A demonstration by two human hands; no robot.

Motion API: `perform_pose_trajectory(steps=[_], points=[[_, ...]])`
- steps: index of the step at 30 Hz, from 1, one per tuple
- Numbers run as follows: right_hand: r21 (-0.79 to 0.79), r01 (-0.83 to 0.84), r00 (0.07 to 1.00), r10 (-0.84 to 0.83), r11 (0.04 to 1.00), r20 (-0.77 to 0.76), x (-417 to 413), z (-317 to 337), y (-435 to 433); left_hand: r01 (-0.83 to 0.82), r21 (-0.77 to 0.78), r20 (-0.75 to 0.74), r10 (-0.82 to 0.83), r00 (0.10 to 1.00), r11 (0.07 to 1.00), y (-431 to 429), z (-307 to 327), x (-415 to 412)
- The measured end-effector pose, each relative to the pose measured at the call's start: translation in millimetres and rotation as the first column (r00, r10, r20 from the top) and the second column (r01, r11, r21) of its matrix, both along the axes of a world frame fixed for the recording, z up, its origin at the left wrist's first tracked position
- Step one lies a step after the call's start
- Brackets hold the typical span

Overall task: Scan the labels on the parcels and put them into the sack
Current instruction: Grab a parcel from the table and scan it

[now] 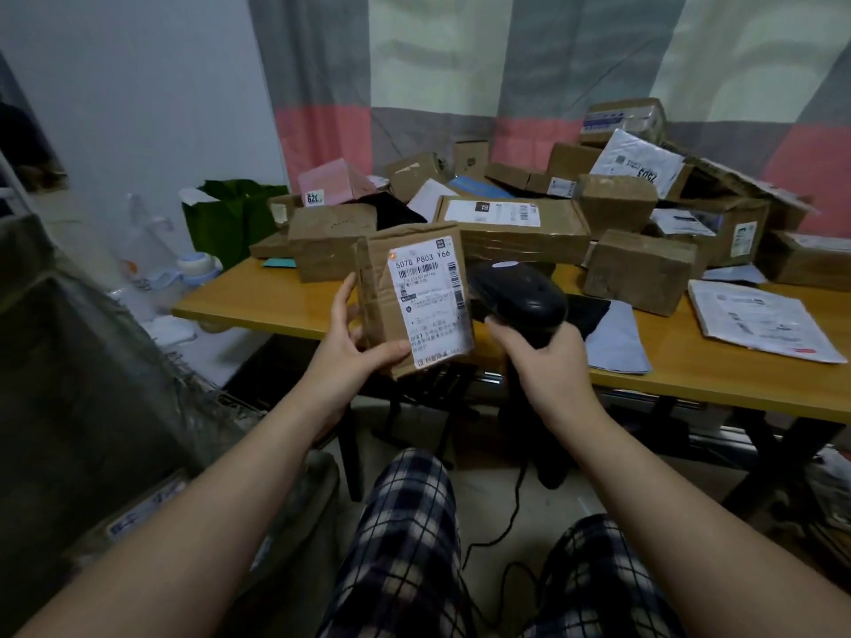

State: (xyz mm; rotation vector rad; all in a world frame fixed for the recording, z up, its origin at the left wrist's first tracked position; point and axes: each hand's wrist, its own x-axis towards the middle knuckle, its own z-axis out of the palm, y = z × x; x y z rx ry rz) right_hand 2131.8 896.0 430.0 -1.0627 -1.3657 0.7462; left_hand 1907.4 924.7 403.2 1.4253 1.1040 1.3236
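Parcel (414,297) in left hand (354,347) (scanner (520,292) beside)

bg: white wall (138,85) l | grey/white/pink curtain (506,62) rear | wood table (737,384) ctr | dim light

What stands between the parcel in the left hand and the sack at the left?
Nothing visible does. The left hand holds the parcel in the air in front of the table, and the sack stands lower to its left, with only open space between. The sack's opening is unclear.
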Motion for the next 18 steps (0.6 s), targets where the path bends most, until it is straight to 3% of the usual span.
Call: perform_pose_trajectory(steps=[4,12,18], points=[[0.012,-0.044,0.986,0.041,0.999,0.159,-14.1,-0.8,-14.4,-0.043,0.013,0.028,0.043,0.999,0.999,12.7,-3.3,-8.7],[0.025,-0.003,0.984,-0.002,1.0,0.177,-11.0,18.3,-8.9,-0.041,0.041,-0.039,0.042,0.998,0.998,25.4,-2.5,-12.2],[-0.046,-0.047,0.976,0.056,0.998,0.209,-10.3,23.0,-8.8,-0.052,0.063,-0.074,0.056,0.996,0.997,29.4,-1.8,-13.7]])
